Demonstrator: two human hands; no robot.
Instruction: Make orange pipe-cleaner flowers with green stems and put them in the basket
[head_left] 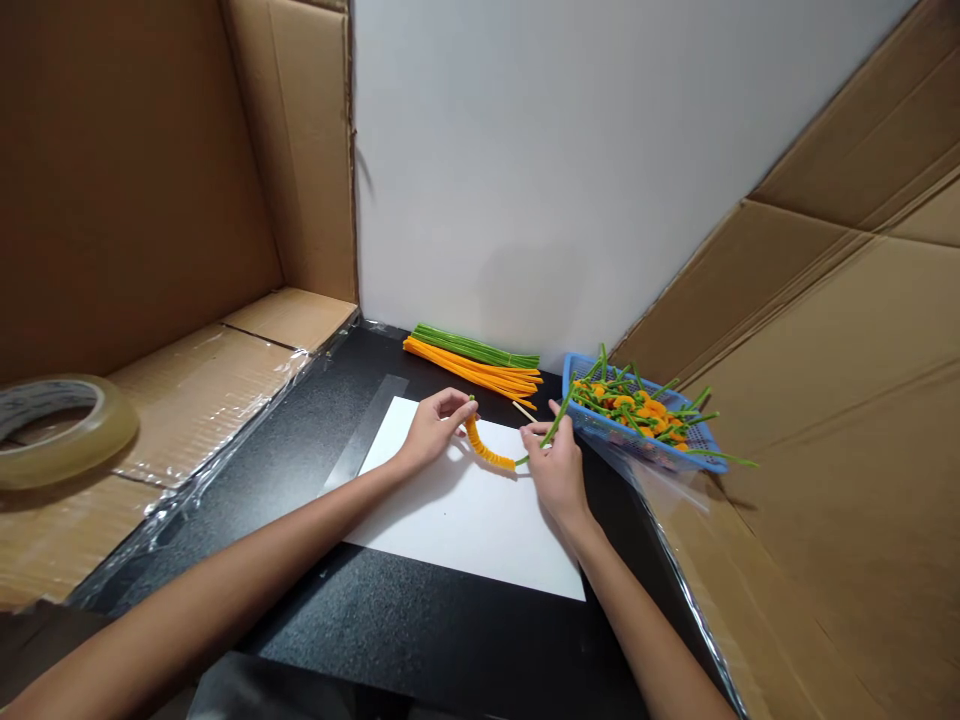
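Observation:
Between my hands is a green pipe cleaner [556, 424] with an orange pipe cleaner coil [491, 455] around part of it, sagging in a curve. My left hand [436, 428] pinches the coil's upper left end, where a bit of green tip shows. My right hand [556, 462] is closed on the bare green length, whose free end points up past the fingers. Both hands are above a white sheet of paper [450, 530]. Behind them lie a bundle of green pipe cleaners [476, 346] and a bundle of orange pipe cleaners [472, 370].
A blue basket [712, 455] at the right holds green stems with curled orange pieces. A thin pale stick [525, 411] lies behind the paper. On cardboard at the left rests a large tape roll [112, 435]. Cardboard panels [847, 330] and a white wall [540, 170] enclose the black table [375, 610].

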